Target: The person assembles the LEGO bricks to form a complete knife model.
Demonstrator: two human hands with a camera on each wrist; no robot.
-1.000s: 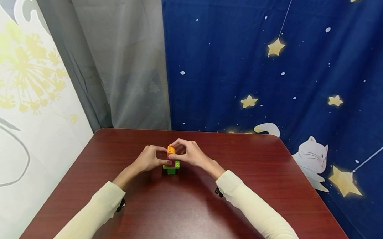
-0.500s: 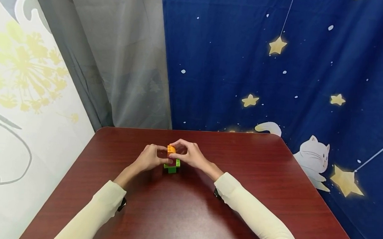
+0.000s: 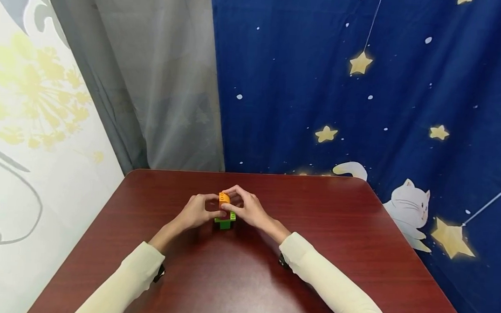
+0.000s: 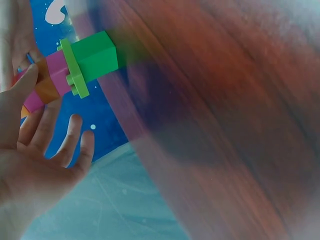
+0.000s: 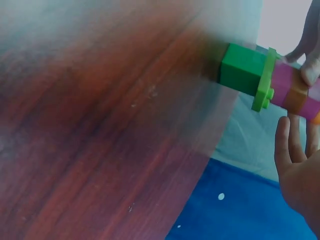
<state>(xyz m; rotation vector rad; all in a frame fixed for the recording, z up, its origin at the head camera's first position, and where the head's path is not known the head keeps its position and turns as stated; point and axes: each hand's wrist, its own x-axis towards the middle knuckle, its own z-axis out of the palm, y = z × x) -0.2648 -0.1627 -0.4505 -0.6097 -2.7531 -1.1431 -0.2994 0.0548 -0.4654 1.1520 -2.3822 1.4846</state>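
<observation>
A small tower of toy building bricks (image 3: 225, 224) stands upright on the table. From the bottom it has a green block (image 4: 95, 56), a lime-green studded plate (image 4: 74, 68), then a pink brick (image 5: 283, 82), a brown-orange one (image 5: 296, 97) and another pink one. An orange rounded brick (image 3: 224, 198) tops it. My left hand (image 3: 195, 212) pinches the tower's middle bricks from the left, its thumb in front. From the right, my right hand (image 3: 251, 210) pinches the upper bricks, thumb in front and fingers behind. Parts of the upper bricks are hidden by the fingers.
The dark red wooden table (image 3: 237, 277) reaches back to a grey curtain (image 3: 181, 102) and a blue star-patterned curtain (image 3: 287, 83). A white patterned panel (image 3: 44, 175) hangs at the left. Both forearms wear cream sleeves (image 3: 333, 284) with dark wrist cameras.
Both hands stay at the brick tower in almost the same place. The right hand's fingers and wrist have shifted slightly. The head view has tilted a little.
</observation>
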